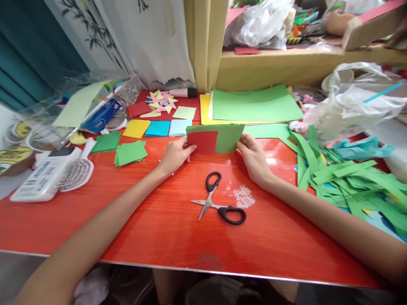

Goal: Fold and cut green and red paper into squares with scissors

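Note:
Between my hands a piece of green paper [229, 139] is held up off the table, and a smaller red paper square [202, 142] lies against its left half. My left hand [176, 156] pinches the left edge, with the thumb on the red square. At the right edge of the green paper, my right hand [252, 157] is closed on it with thumb and fingers. Closer to me, a pair of scissors [208, 203] with black handles lies on the table with its blades spread. Small white scraps [243, 197] lie beside the scissors.
Green paper squares [131, 152], a yellow square [136, 128] and blue squares [157, 128] lie at the left. A hairbrush [76, 174] and white box [46, 176] sit farther left. Large green sheets [256, 103] lie behind; green strips [356, 182] pile up at right.

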Demonstrator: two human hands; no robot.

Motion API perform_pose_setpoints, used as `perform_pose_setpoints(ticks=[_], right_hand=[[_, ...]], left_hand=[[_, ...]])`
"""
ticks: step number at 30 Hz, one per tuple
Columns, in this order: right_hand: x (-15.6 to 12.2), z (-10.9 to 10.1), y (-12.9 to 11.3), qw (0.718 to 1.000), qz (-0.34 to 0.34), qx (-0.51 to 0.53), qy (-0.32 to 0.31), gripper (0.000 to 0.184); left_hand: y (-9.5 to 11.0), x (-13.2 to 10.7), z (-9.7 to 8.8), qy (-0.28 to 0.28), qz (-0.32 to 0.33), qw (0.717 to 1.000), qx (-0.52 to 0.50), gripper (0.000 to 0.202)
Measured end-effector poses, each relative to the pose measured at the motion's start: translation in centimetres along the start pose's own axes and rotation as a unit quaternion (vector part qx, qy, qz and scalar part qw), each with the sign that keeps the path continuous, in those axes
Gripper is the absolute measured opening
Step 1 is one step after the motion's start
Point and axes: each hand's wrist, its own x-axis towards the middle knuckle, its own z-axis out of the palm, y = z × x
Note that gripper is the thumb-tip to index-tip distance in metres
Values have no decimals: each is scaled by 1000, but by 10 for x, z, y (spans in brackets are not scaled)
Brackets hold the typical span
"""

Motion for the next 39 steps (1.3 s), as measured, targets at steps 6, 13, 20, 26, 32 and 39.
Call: perform_pose_setpoints(ticks=[6,13,20,26,32,39], right_hand=[[-3,2,-3,999,-17,-42,-4,20],[-6,-3,-21,962,-170,-213,1,51],[12,4,-63,852,-247,-443,-127,60],[28,19,-70,814,-235,-487,-213,72],[31,28,-67,805,-235,-477,-263,78],[29,37,-79,806,-226,-480,-264,84]], left_hand=[[-4,-1,1,-4,7,1000,-11,15],[-3,0,1,-12,11,1000,8,12],[-2,0,0,-16,28,999,27,12],[-2,1,0,-21,30,999,23,11],[-3,2,0,-27,38,999,25,18],[-1,1,-2,-25,32,999,22,11]])
